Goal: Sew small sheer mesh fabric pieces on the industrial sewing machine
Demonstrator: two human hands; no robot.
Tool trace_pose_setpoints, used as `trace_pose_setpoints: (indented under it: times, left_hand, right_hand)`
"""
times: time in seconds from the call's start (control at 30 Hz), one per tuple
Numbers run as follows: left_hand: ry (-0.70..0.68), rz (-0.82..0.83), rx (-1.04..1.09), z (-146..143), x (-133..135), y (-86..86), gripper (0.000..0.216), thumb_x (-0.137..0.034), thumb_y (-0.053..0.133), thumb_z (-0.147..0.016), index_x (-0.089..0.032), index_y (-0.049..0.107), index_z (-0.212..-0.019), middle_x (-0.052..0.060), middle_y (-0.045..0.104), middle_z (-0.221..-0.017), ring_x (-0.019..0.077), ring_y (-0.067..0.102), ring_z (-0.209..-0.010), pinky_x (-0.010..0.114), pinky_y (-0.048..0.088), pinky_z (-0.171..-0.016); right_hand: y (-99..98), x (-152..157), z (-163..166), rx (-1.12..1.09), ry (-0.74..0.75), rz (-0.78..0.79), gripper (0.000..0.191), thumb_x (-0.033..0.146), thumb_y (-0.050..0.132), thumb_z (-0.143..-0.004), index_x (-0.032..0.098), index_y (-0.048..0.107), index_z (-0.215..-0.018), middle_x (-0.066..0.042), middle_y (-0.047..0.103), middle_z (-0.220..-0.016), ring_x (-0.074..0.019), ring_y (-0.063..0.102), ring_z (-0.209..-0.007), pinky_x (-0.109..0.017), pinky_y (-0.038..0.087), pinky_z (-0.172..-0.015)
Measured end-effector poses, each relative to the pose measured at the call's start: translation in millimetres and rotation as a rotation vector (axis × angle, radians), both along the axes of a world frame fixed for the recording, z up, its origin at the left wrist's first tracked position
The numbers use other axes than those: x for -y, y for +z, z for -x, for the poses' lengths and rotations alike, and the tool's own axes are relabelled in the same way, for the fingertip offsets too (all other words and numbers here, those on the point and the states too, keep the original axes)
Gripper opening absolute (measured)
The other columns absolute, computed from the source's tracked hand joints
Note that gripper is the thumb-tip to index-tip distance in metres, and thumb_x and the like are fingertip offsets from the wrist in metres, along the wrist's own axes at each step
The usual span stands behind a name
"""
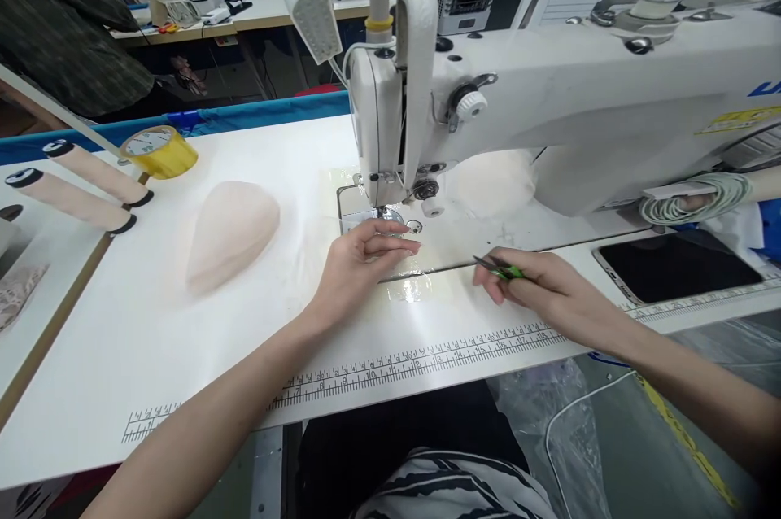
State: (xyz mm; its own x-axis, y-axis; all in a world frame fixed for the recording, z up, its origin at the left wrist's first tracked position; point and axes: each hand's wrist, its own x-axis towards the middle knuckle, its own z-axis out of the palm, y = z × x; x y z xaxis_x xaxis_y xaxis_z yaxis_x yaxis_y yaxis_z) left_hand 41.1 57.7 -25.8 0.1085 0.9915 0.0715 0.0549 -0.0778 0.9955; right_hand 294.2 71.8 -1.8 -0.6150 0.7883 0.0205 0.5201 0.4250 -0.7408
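My left hand (357, 263) is right in front of the needle area of the white sewing machine (518, 96), its thumb and fingers drawn together in a pinch. Whatever lies between those fingertips is too small to make out. In my right hand (543, 283) is a pair of green thread snips (506, 270), the dark blades pointing left toward my other hand. A beige, rounded fabric cup (235, 234) lies on the table left of the machine. Another pale cup (494, 181) sits under the machine arm, partly hidden by it.
Two beige thread cones (79, 198) and a yellow tape roll (159, 151) lie at the left. A phone (683, 263) and coiled green cord (699, 198) are at the right. A printed ruler (390, 372) runs along the front edge. Another person (67, 31) stands behind.
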Motion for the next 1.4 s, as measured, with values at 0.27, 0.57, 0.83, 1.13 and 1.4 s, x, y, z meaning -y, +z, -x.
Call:
trace_pose_setpoints:
  times: [0.27,0.57,0.83,1.13,1.4]
  left_hand:
    - [0.029,0.076,0.045,2,-2,4.2,0.025,-0.029,0.073,-0.082,-0.02,0.066,-0.104,0.003,0.075,-0.094,0.0173,0.069,-0.094,0.025,0.055,-0.083]
    - [0.011,0.098,0.029,3,-1,4.7,0.023,-0.025,0.071,-0.083,-0.02,0.066,-0.105,0.003,0.075,-0.096,0.0154,0.07,-0.082,0.021,0.055,-0.064]
    - [0.014,0.072,-0.018,2,0,3.2,0.022,-0.022,0.067,-0.084,-0.02,0.066,-0.105,0.004,0.075,-0.095,0.0167,0.07,-0.082,0.024,0.057,-0.066]
    - [0.018,0.062,-0.008,1,0,2.5,0.029,-0.026,0.069,-0.083,-0.018,0.065,-0.11,0.005,0.075,-0.095,0.0209,0.071,-0.092,0.032,0.058,-0.081]
    - [0.023,0.087,-0.025,3,-1,2.9,0.038,-0.021,0.066,-0.084,-0.019,0.063,-0.122,0.005,0.075,-0.097,0.021,0.071,-0.092,0.036,0.058,-0.086]
  right_hand:
    - [-18.8,-10,26,0.279,-0.037,-0.756,0.044,0.04,0.041,-0.1,0.012,0.051,-0.133,-0.011,0.063,-0.097,-0.0254,0.056,-0.084,-0.037,0.045,-0.072]
    - [-26.6,-22,45,0.228,0.022,-0.818,0.015,0.025,0.05,-0.097,0.012,0.057,-0.102,-0.007,0.062,-0.087,-0.0207,0.054,-0.074,-0.033,0.04,-0.069]
    - [-23.5,-23,49,0.222,0.061,-0.801,0.025,0.029,0.042,-0.101,0.014,0.06,-0.092,-0.007,0.06,-0.075,-0.0196,0.054,-0.066,-0.033,0.04,-0.063]
    - [-19.9,-18,56,-0.3,-0.028,-0.368,0.022,0.02,0.066,-0.086,0.021,0.062,-0.107,-0.003,0.069,-0.102,-0.0159,0.065,-0.082,-0.025,0.053,-0.063]
    - [-25.8,-33,66,-0.349,0.161,-0.612,0.026,0.002,0.056,-0.085,0.021,0.066,-0.101,-0.001,0.07,-0.083,-0.0146,0.064,-0.074,-0.03,0.051,-0.069]
